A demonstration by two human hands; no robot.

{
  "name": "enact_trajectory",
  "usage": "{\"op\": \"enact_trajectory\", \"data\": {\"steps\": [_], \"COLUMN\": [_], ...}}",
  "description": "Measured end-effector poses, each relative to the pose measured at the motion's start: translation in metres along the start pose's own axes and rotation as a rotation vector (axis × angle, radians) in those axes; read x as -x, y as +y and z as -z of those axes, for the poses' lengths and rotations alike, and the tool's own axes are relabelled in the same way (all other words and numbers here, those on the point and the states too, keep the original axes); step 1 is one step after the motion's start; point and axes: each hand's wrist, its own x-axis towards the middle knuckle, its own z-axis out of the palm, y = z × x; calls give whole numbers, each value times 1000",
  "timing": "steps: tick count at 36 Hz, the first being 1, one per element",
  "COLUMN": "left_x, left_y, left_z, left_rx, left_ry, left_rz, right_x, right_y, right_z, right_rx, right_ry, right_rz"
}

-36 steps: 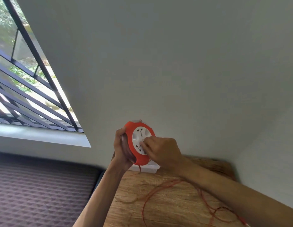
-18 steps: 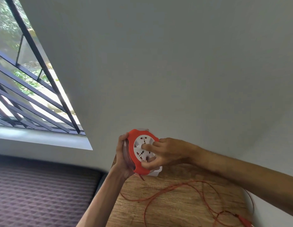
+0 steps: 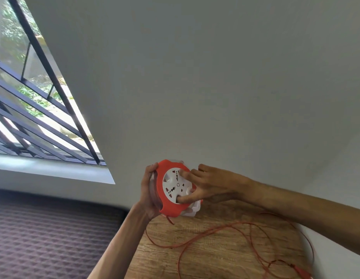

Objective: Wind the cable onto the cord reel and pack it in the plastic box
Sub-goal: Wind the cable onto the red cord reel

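The cord reel (image 3: 165, 198) is round, with an orange rim and a white socket face, held upright above the back of the wooden table (image 3: 215, 256). My left hand (image 3: 149, 192) grips its left side from behind. My right hand (image 3: 205, 185) lies on the white face, one fingertip at the top and the thumb hooked into a recess at the bottom. A thin orange cable (image 3: 213, 232) hangs from the reel's underside and lies in loose loops over the table. Its orange plug (image 3: 302, 271) is at the bottom right. A white plastic box (image 3: 192, 210) shows just behind the reel, mostly hidden.
A plain grey wall fills the upper view. A barred window (image 3: 34, 109) with a white sill is at the left. Below it lies a dark patterned mattress (image 3: 50, 238) beside the table's left edge.
My right hand has turned on the reel's white face, from knuckles over the middle to fingers spread with the thumb at the bottom. The cable loops have shifted on the table.
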Motion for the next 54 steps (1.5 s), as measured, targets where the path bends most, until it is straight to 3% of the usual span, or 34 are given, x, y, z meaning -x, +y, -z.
{"op": "enact_trajectory", "data": {"steps": [3,9,13,17,21,23,25,32,37,39,43,48,54], "left_x": [2,-5,-8,-14,-15,-11,-11,-8,-3,-1,2,2,9], "left_y": [-6,-9,0,3,-11,-14,-11,-1,1,0,-3,0,-7], "left_z": [-2,1,2,0,13,14,12,6,1,-1,1,2,-1], "left_rx": [-16,35,-16,-102,-195,-115,-80,-59,-1,0,49,63,-16], "left_ry": [-24,65,110,121,89,55,57,14,23,-3,-79,-128,-64], "left_rz": [-32,-64,-132,-171,-129,-129,-149,-179,-169,-134,-61,-24,47], "right_x": [-1,3,-5,-37,-71,-71,-68,-60,-37,-30,-20,-8,-9], "right_y": [0,-9,-35,-71,-52,-30,-21,-36,-58,-59,-50,-45,-12], "right_z": [2,-4,-5,15,37,48,55,48,38,31,22,17,27], "right_rx": [19,-18,-152,-652,-1717,-2080,-2157,-1480,-561,-324,-73,102,60], "right_ry": [-1,-53,-56,-72,60,131,187,137,44,85,150,233,23], "right_rz": [43,-51,-284,-855,-1476,-1558,-1511,-1184,-622,-416,-238,-292,-153]}}
